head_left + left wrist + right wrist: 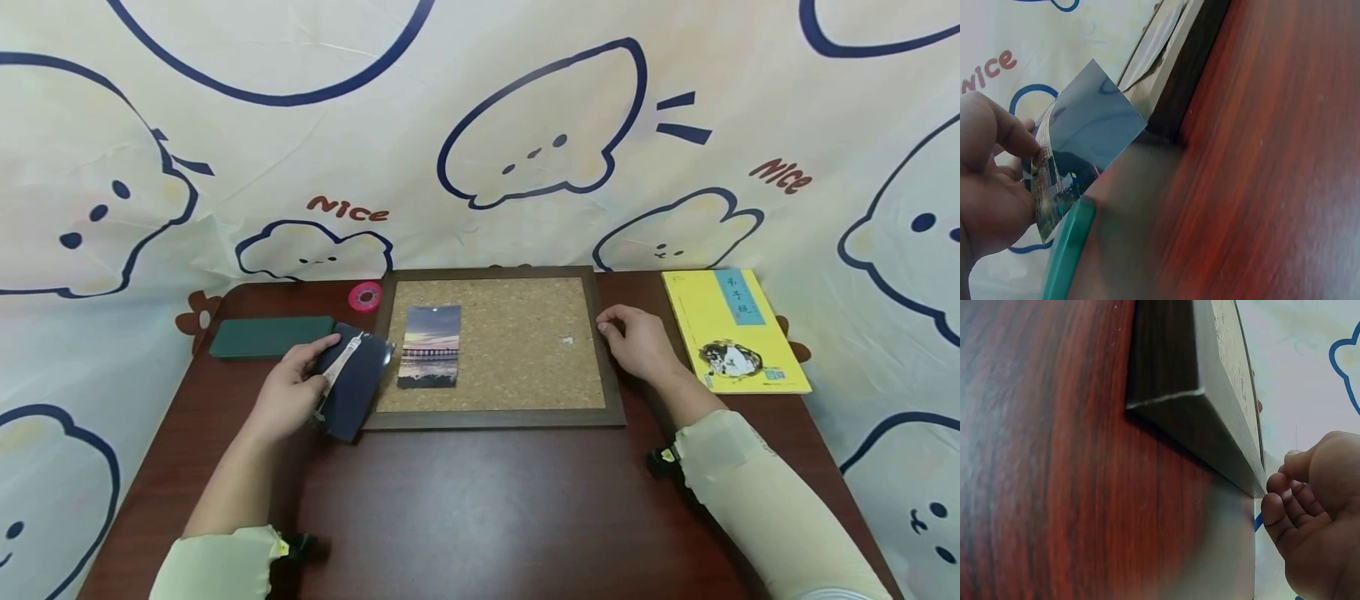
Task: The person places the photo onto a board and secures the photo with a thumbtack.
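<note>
Two hands (288, 392), two photos (352, 379)

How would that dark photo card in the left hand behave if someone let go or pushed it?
The photo card looks thin and glossy, so it probably bends easily and slides on the smooth table. The left hand pinches it by one edge alone, which suggests it is very light. It should lie flat, not roll.
</note>
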A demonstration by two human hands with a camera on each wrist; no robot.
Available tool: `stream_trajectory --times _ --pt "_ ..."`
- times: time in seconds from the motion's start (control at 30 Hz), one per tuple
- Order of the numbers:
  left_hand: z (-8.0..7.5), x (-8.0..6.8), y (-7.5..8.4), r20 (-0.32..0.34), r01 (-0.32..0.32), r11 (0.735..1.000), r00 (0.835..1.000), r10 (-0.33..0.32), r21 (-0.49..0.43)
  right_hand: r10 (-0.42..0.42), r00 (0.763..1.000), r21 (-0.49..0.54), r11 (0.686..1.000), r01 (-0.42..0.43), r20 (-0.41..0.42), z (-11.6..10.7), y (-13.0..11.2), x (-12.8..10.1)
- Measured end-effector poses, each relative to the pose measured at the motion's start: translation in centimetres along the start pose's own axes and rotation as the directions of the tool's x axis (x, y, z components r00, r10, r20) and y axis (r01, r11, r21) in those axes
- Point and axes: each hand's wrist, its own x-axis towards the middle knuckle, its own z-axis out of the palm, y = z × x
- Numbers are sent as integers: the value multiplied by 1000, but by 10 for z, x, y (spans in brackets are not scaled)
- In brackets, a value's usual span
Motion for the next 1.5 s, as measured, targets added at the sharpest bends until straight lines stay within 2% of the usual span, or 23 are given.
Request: stream_trajectory --times 0.4,0.63,0.9,1.13,1.3,1.5 --pt "17 14 10 11 -39 996 999 40 -83 -8 1000 34 999 7 22 8 -15 8" --pt "28 23 19 52 27 991 998 -20 -134 -19 999 34 999 18 42 11 -24 10" --pt "43 32 31 84 85 987 994 -74 -138 -33 998 46 998 31 55 15 -33 13" --pt "58 41 36 75 55 993 996 -48 -103 -23 997 57 998 19 72 19 -41 17" --pt "71 48 39 71 24 991 997 -15 -131 -1 995 65 998 -5 96 21 -48 19" --pt "84 55 43 80 18 987 997 -6 -158 -9 995 65 998 2 103 27 -55 24"
